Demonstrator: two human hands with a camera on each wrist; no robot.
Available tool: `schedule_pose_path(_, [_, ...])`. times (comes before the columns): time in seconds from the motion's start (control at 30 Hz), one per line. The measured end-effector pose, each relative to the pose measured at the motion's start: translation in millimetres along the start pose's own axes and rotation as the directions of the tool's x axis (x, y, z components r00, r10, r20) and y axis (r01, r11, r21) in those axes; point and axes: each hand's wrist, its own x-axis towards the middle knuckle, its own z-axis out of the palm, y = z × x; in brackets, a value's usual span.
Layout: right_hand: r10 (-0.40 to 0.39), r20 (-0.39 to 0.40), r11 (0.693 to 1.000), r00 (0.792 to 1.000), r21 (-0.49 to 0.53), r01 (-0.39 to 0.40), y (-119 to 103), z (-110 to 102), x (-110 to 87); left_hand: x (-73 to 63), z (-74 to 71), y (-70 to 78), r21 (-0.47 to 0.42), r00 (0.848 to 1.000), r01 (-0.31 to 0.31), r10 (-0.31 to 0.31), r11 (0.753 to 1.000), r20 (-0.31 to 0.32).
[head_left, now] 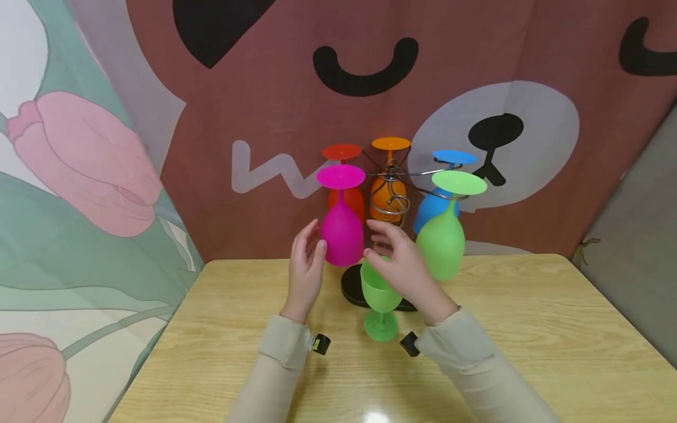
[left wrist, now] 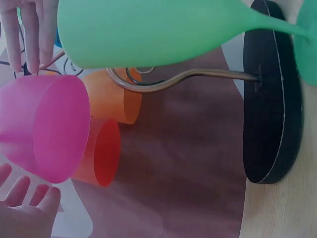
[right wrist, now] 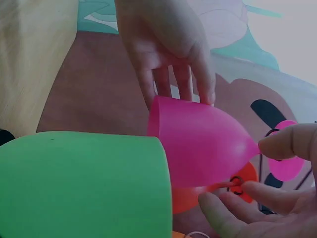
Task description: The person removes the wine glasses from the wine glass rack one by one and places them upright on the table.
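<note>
"Brown cloth (head_left: pixel 275 117) hangs behind the wooden table (head_left: pixel 211 352). What's on top?"

"From far away, I see a wire rack (head_left: pixel 391 173) on a black base (head_left: pixel 352 288), with cups (head_left: pixel 431 211) hung upside down."

"And the hands?"

"My screen shows the left hand (head_left: pixel 306 270) and right hand (head_left: pixel 404 261) on each side of the pink cup (head_left: pixel 342 235). Their fingers are loose, a bit bent. I can't tell if they touch it."

"Where's that pink cup?"

"Upside down, at the rack's front left. One green cup (head_left: pixel 381 296) stands upright before the base."
</note>
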Motion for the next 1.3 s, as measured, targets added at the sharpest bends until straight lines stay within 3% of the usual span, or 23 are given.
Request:
schedule_pose_path(0.17, [0.094, 0.036, 0.995, 0.995, -0.035, -0.093, -1, 4, 14.2, 2.6, 0.1, -2.6, -0.045, 0.997, 0.056, -0.053, 0.997, 0.061])
schedule_pose_path(0.37, [0.148, 0.053, 0.989, 0.988, -0.032, -0.146, 2, 7, 19.6, 0.9, 0.8, -5.7, -0.053, 0.996, 0.049, -0.045, 0.997, 0.075])
schedule_pose_path(0.73, [0.002, -0.004, 0.999, 1.0, -0.049, -0.002, 7, 8, 18.6, -1.4, -2.0, 1.6, -0.067, 0.995, 0.044, -0.038, 0.997, 0.094])
schedule_pose_path(0.93, [-0.03, -0.039, 0.996, 0.999, -0.081, 0.027, 5, 8, 19.4, 0.7, -1.5, 8.8, -0.075, 0.995, 0.042, -0.034, 0.996, 0.095])
schedule_pose_path(1.3, [-0.05, -0.086, 0.998, 0.995, -0.043, 0.047, 1, 10, 17.7, -2.3, 1.7, 13.6, -0.119, 0.999, 0.034, -0.033, 0.992, 0.009])
